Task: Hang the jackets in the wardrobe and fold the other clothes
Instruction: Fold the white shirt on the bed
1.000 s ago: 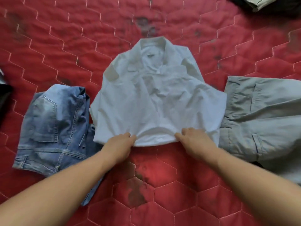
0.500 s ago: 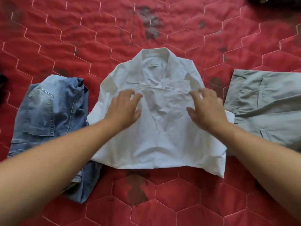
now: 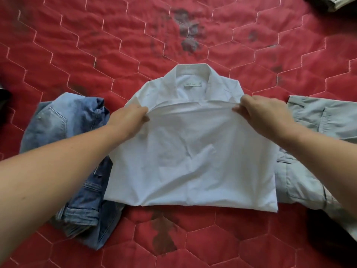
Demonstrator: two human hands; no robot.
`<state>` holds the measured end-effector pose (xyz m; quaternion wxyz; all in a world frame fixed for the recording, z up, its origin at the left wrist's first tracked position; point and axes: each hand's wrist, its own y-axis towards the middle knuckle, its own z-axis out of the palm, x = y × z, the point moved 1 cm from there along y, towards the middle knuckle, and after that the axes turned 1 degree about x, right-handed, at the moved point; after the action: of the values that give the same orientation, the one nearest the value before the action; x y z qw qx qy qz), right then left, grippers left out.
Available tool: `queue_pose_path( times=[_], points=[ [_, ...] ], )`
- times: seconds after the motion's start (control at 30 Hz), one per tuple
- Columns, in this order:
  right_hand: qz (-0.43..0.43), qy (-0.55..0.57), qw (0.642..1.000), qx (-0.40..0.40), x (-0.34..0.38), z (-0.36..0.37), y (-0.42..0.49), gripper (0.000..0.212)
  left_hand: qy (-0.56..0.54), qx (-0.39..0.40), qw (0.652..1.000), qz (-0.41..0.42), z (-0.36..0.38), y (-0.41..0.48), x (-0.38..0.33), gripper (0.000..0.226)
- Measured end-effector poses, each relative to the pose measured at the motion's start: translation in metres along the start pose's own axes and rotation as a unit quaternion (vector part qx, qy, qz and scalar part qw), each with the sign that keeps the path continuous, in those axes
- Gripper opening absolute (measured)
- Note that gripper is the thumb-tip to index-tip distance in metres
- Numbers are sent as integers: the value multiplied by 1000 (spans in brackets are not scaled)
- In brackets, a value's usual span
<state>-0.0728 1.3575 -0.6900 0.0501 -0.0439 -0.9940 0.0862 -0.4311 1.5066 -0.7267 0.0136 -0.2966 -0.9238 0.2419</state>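
Observation:
A white collared shirt [image 3: 193, 157] lies on the red quilted bedspread [image 3: 96, 45], collar at the far end. Its lower half is folded up over the chest, with the folded hem just below the collar. My left hand [image 3: 131, 118] pinches the left end of that hem. My right hand [image 3: 258, 111] pinches the right end. The hem is stretched taut between them.
Folded blue jeans [image 3: 73, 151] lie to the left of the shirt, partly under it. Pale grey-green trousers [image 3: 318, 124] lie to the right. A dark and light garment [image 3: 332, 2] sits at the far right corner. A dark object [image 3: 3, 93] shows at the left edge.
Both hands took the shirt's bottom hem at the near edge and carried it up towards the collar, folding the shirt in half. They now hold the hem just below the collar.

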Motion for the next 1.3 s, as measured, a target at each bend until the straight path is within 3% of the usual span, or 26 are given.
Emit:
queue_pose_path(
  times=[0.1, 0.27, 0.33, 0.4, 0.5, 0.6, 0.7, 0.87, 0.97, 1.03, 1.1, 1.2, 1.3],
  points=[
    [-1, -63, 997, 49, 3, 8, 20, 44, 22, -37, 999, -11, 0, 4, 2, 7],
    [-27, 17, 991, 129, 44, 28, 42, 71, -85, -25, 995, 43, 0, 28, -46, 56],
    [18, 25, 990, 139, 48, 35, 46, 72, -165, -11, 986, 13, 2, 38, -58, 58],
    [54, 47, 985, 155, 46, 36, 44, 62, -210, 23, 977, -8, 2, 44, -62, 46],
    [57, 118, 977, 168, 41, 31, 35, 34, -168, 38, 985, 2, -3, 39, -61, 14],
    [49, 174, 974, 137, 38, 16, 24, 14, -183, 26, 983, 18, -12, 29, -52, 13],
    [15, 149, 988, 50, 30, -6, 44, 11, -188, -29, 981, 42, -40, 36, -48, 17],
    [-5, 66, 998, -16, 15, -23, 115, 20, -80, -136, 987, 16, -88, 93, -42, 8],
    [80, 4, 996, -39, 26, -11, 120, 51, -36, -202, 978, -33, -83, 96, -52, 37],
    [80, 15, 995, -50, 44, 5, 94, 62, -58, -187, 980, -15, -48, 68, -65, 55],
    [22, 16, 999, -36, 65, 36, 47, 63, -22, -170, 985, 28, 7, 21, -76, 63],
    [-20, -20, 998, 50, 75, 86, -17, 67, 73, -128, 985, 90, 79, -25, -66, 69],
    [-12, -55, 993, 104, 63, 109, -33, 78, 87, -110, 983, 121, 101, -27, -46, 70]
  ],
)
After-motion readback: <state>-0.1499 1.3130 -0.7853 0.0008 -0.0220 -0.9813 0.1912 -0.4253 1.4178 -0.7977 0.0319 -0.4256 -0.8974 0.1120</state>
